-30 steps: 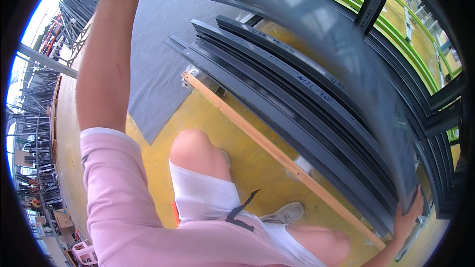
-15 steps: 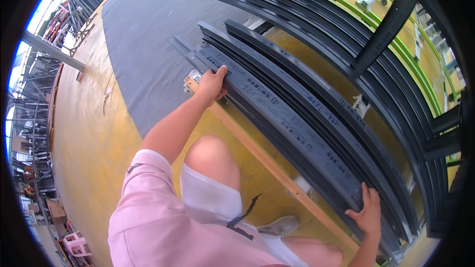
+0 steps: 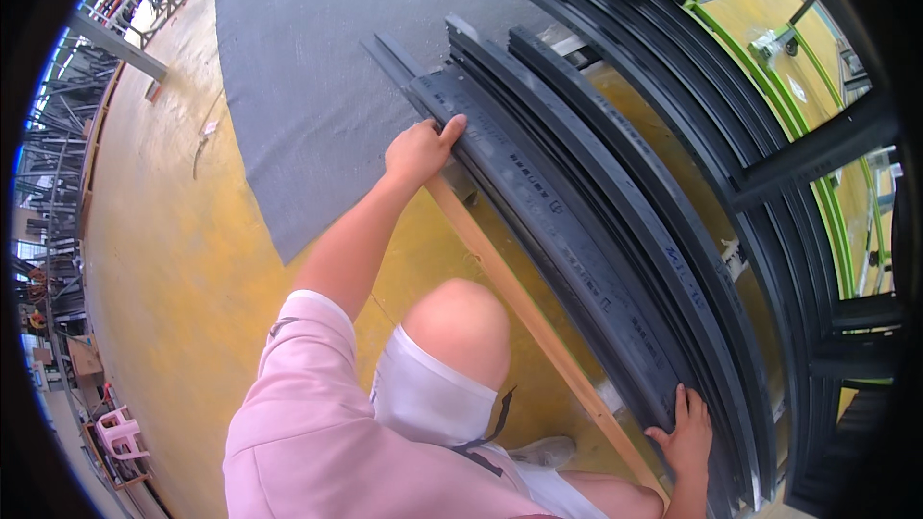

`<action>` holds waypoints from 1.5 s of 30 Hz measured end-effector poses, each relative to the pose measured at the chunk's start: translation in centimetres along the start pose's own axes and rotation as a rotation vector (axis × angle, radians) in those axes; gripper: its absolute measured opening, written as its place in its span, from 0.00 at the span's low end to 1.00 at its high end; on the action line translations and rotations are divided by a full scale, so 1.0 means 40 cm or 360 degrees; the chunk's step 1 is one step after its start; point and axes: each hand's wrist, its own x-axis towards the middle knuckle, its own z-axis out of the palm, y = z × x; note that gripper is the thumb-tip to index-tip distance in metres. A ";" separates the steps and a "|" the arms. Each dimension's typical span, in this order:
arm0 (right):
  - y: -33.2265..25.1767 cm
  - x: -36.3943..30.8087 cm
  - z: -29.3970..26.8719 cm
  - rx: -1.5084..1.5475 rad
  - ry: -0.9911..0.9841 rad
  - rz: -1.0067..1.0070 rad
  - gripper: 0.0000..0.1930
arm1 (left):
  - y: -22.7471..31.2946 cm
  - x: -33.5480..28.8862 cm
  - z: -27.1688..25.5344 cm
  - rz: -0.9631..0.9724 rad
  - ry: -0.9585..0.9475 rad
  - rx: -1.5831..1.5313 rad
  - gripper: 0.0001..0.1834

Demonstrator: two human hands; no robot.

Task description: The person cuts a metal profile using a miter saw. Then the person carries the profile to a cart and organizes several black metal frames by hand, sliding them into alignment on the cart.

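Observation:
A long dark grey metal profile (image 3: 577, 250), with printed marks along it, lies in front of me, running from upper left to lower right. Near its far end my left hand (image 3: 423, 152) grips the outer edge, thumb on top and fingers partly hidden. Lower right, my right hand (image 3: 685, 437) is closed over the same profile, thumb on the near side and fingers across the top. Beyond it, more dark profiles (image 3: 615, 168) lie side by side. A wooden bar (image 3: 519, 303) runs below the held profile on my side.
A large black frame (image 3: 769, 173) stands beyond the profiles, with green metal rails (image 3: 750, 67) behind. Grey matting (image 3: 317, 67) covers floor at the far left. Racks of dark bars (image 3: 58, 173) and a pink stool (image 3: 121, 432) line the left. My bent knee (image 3: 457, 327) is close to the bar.
The view has shifted, so the profiles sit further right at their far ends. Both hands keep their hold. The held profile seems slightly turned, showing more of its dark far side.

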 end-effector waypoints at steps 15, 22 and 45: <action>-0.364 0.320 -0.102 0.0149 0.0089 -0.0110 0.50 | -0.163 0.185 0.011 0.0119 0.0353 -0.1367 0.32; -0.579 0.525 -0.144 0.0175 0.0280 -0.0239 0.48 | -0.151 0.178 -0.028 0.0140 0.0234 -0.1289 0.30; -0.826 0.819 -0.247 0.0217 0.0300 -0.0565 0.41 | -0.186 0.213 0.021 0.0466 0.0472 -0.1328 0.33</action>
